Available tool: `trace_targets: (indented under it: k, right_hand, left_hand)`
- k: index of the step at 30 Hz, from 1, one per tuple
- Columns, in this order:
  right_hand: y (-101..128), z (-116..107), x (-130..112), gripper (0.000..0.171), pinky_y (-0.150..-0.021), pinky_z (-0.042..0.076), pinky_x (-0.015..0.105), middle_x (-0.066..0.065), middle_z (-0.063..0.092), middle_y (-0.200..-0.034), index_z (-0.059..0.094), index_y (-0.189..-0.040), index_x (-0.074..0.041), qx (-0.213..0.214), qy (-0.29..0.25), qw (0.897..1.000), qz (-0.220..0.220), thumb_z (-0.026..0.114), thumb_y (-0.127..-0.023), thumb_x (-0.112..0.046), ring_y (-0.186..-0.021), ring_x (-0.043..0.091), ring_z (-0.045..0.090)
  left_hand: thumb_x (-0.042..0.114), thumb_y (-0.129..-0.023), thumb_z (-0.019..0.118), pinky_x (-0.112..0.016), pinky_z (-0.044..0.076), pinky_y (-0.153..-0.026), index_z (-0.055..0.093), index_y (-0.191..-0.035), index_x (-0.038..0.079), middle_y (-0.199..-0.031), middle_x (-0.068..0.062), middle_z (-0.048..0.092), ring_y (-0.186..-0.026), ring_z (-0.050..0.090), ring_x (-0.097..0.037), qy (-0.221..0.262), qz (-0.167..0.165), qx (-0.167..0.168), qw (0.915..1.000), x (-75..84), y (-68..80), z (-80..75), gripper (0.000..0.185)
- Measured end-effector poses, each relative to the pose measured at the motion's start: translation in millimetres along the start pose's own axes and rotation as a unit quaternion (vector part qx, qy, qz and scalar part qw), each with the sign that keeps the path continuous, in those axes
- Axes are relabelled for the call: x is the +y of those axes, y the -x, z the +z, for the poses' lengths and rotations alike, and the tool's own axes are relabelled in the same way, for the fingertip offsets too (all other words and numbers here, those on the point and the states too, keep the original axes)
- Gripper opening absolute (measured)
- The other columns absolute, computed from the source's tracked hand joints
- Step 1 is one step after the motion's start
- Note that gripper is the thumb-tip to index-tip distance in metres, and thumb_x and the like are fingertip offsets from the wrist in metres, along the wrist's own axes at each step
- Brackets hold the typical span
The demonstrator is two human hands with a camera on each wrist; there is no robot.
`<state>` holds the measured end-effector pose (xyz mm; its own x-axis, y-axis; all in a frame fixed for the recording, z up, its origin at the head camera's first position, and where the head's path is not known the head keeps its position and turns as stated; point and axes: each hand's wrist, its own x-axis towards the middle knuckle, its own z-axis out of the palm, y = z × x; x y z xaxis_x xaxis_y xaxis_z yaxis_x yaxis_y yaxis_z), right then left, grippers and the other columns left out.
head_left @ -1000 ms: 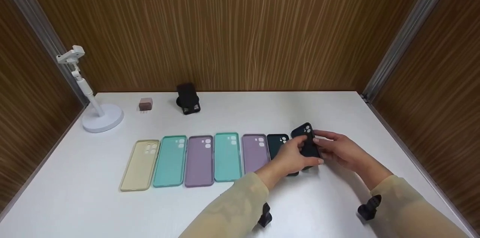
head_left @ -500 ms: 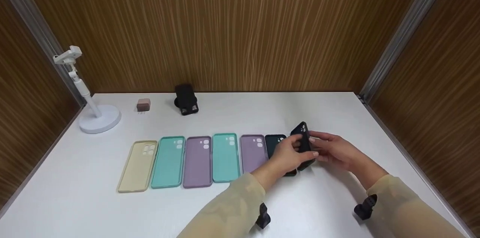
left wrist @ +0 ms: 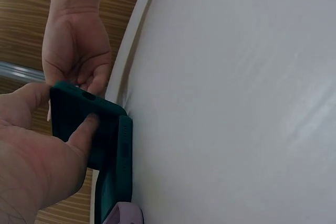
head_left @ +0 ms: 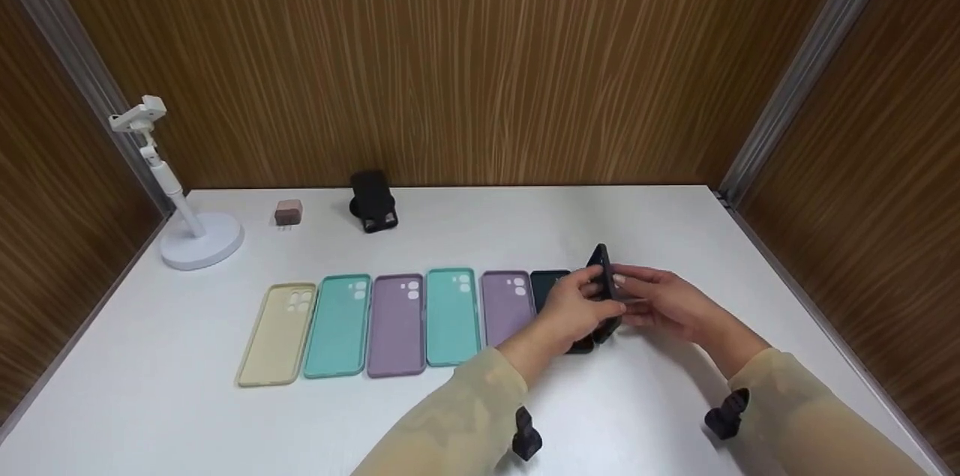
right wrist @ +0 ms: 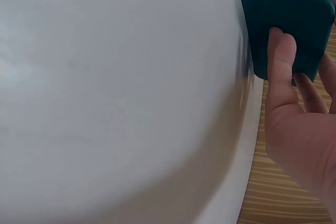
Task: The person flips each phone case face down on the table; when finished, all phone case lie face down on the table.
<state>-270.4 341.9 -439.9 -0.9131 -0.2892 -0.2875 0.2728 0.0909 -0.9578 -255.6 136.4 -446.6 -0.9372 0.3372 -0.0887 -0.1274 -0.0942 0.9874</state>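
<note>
A dark green phone case [head_left: 606,288] stands nearly on its long edge at the right end of a row of phone cases, its hollow side facing left. My left hand [head_left: 570,311] holds it from the left, with the thumb [left wrist: 84,132] against the inside and a finger at its edge. From the right, my right hand [head_left: 675,307] grips the same case, its thumb [right wrist: 282,61] on the outer back and fingers at the far edge. Another dark green phone case [head_left: 546,287] lies flat just left of it, partly hidden by my left hand.
Further left lie a purple case [head_left: 504,303], a teal case [head_left: 452,318], a second purple case [head_left: 396,326], a second teal case [head_left: 337,326] and a cream case [head_left: 276,337]. Behind stand a black phone holder [head_left: 373,199], a pink plug [head_left: 288,212] and a white stand [head_left: 201,240].
The held dark green case has turned from leaning back to nearly upright on its edge. Both hands have shifted slightly left with it. The other cases stay in their row.
</note>
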Motion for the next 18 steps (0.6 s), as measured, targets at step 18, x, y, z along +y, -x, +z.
trace_targets:
  k: [18]
  right_hand:
    - [0.4,10.1,-2.1,0.070,-0.084,0.061,0.031,0.013,0.075,-0.125,0.039,-0.161,0.002,0.042,0.081,0.996,-0.009,0.066,-0.107,-0.033,-0.105,0.025,0.075]
  left_hand:
    - [-0.020,-0.085,0.061,-0.036,0.054,-0.101,0.050,-0.156,0.001,-0.145,-0.019,0.063,-0.131,0.062,-0.026,0.041,0.032,-0.014,0.9985,4.4,4.2,-6.9,0.075]
